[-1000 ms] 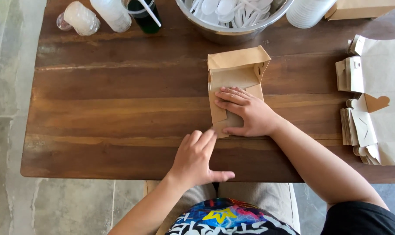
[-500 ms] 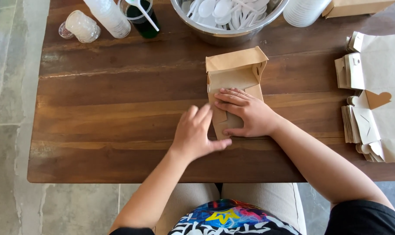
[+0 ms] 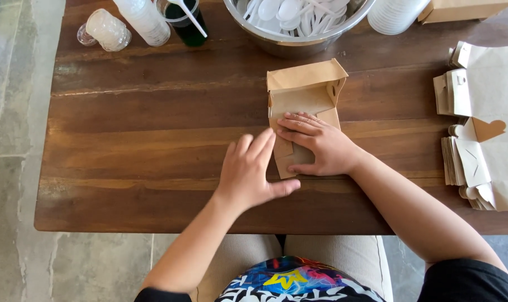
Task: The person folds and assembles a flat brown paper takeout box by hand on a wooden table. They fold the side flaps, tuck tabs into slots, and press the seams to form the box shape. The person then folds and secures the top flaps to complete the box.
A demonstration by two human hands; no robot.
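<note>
A brown paper box blank [image 3: 304,92], partly folded, lies on the wooden table [image 3: 153,151] in front of me. Its far flap stands up and the near part lies flat. My right hand [image 3: 320,146] presses flat on the near part, fingers spread and pointing left. My left hand [image 3: 251,171] rests flat on the table beside the blank's left edge, with its fingertips touching the paper. Neither hand grips anything.
A steel bowl [image 3: 298,42] of white plastic spoons stands at the back. A dark green cup [image 3: 186,25], plastic containers [image 3: 142,19] and a lidded cup [image 3: 107,29] are at the back left. Stacks of flat paper blanks [image 3: 469,162] lie at the right.
My left hand has moved up from the table's near edge and to the right, reaching the left edge of the paper blank. The right hand stays pressed on the blank.
</note>
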